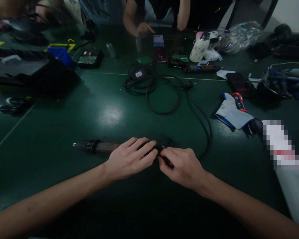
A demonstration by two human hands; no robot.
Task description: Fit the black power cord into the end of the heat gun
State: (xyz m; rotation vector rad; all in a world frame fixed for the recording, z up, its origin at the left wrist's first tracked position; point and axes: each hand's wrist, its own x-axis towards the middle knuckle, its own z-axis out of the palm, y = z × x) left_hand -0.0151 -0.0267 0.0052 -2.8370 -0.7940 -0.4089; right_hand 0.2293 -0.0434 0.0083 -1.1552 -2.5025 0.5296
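A dark electric screwdriver (107, 147) lies on the green table, its metal tip pointing left. My left hand (132, 156) is wrapped over its rear half and hides it. At its right end my right hand (180, 162) is closed in a pinch on the black cable (169, 141), close to the left fingertips. What exactly sits between those fingers is mostly covered. From there the cable curves up the right side toward a coiled bundle with a black power adapter (141, 73) and a plug (190, 84).
Across the table sits a person with a hand (144, 29) by a phone (158, 40). A black bin (35, 71) stands at the left. Along the back are a patterned bottle (199, 48), circuit boards and another screwdriver (201, 68). Gloves (233, 113) and red-handled pliers (239, 101) lie right.
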